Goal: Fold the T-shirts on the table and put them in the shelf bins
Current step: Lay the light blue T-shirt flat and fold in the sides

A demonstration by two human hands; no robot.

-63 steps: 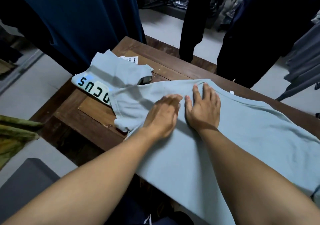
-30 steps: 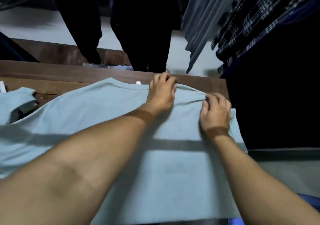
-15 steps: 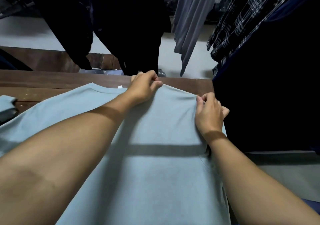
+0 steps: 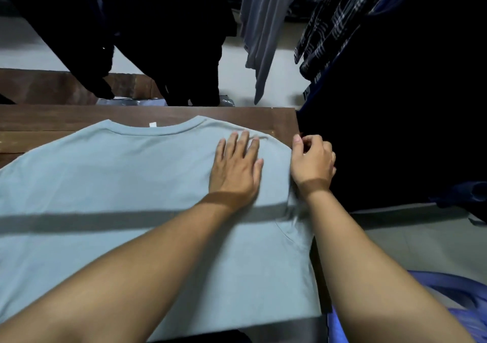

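A light blue T-shirt (image 4: 118, 184) lies spread flat across the wooden table (image 4: 158, 113), its neckline toward the far edge. My left hand (image 4: 235, 168) presses flat on the shirt's right shoulder area with straight fingers. My right hand (image 4: 312, 160) is at the table's right edge with its fingers curled round the shirt's shoulder edge. The fabric bunches just under that wrist. The right sleeve is hidden. No shelf bins are in view.
Dark hanging garments (image 4: 395, 105) crowd close to the table's right edge, with a plaid one and a grey one (image 4: 263, 26) behind. Dark-clothed legs (image 4: 171, 39) stand beyond the far edge. Something blue and shiny (image 4: 448, 303) lies at the lower right.
My left hand let go of the shirt's far edge and now lies flat on its right shoulder area. My right hand shifted outward to the table's right edge. The view swung right earlier, away from the folded shirt.
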